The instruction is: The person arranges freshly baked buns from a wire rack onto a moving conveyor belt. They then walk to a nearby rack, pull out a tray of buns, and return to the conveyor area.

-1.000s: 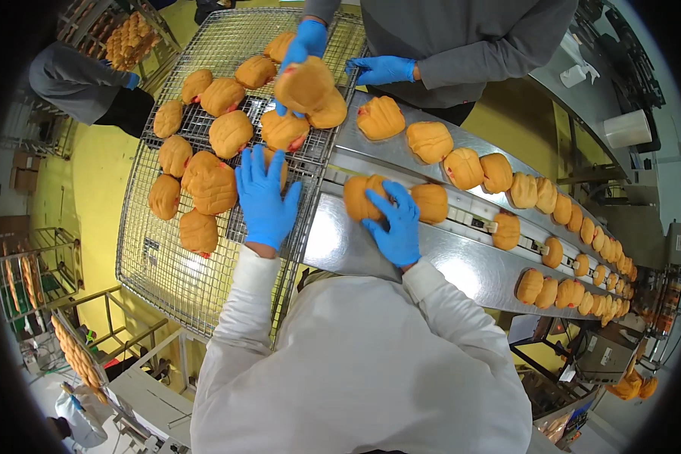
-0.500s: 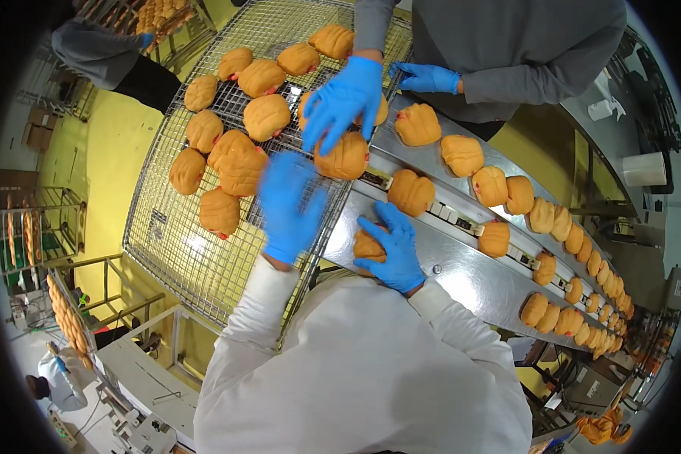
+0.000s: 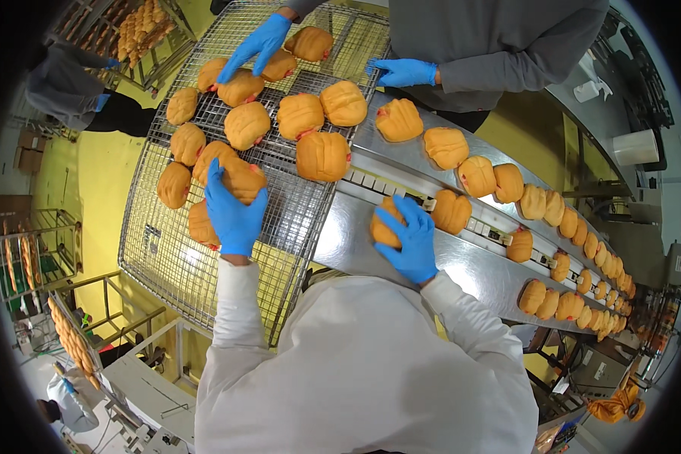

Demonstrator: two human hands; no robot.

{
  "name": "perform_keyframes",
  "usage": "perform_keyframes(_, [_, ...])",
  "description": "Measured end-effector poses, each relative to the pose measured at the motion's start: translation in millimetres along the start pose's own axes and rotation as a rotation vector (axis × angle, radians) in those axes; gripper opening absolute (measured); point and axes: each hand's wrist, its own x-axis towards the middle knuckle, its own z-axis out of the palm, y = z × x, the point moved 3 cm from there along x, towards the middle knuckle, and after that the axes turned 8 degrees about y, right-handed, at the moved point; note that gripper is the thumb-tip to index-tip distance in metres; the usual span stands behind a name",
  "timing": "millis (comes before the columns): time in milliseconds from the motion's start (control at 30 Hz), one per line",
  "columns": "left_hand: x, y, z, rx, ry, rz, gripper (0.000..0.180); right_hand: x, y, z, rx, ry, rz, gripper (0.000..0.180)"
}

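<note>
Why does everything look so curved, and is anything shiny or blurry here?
Head view: the fisheye lens bends the edges of the wire rack and leaves black corners; head view: glare whitens patches of the metal table; head view: the left hand and right hand look fairly crisp.

Left hand: moved from the gap at the right of the wire rack to the cluster farther left, thumb and fingers now at either side of a clustered bun; right hand: its held bun shifted from the near metal top to the near edge of the conveyor track. Co-worker's hand: relocated from the rack's right edge (three buns there now uncovered) to its far left; track bun: advanced rightward.
</note>
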Motion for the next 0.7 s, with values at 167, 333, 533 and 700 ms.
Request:
perform_keyframes(167, [-58.7, 57.6, 31.4, -0.446, -0.48, 0.071, 0.094, 12.6, 30.5, 14.2, -0.24, 0.265, 0.465, 0.064])
perform_keyframes(333, [-109.5, 102.3, 58.4, 0.089, -0.751, 0.624, 0.09, -12.6, 38.4, 5.1, -0.196, 0.117, 0.392, 0.054])
perform_keyframes(533, [-107.7, 110.1, 86.2, -0.188, -0.81, 0.444, 0.086, -24.8, 12.9, -6.4, 0.192, 0.142, 0.25, 0.066])
perform_keyframes(700, [-57.6, 97.5, 90.3, -0.182, -0.559, 0.601, 0.087, -14.6, 4.5, 11.7, 0.058, 0.038, 0.151, 0.071])
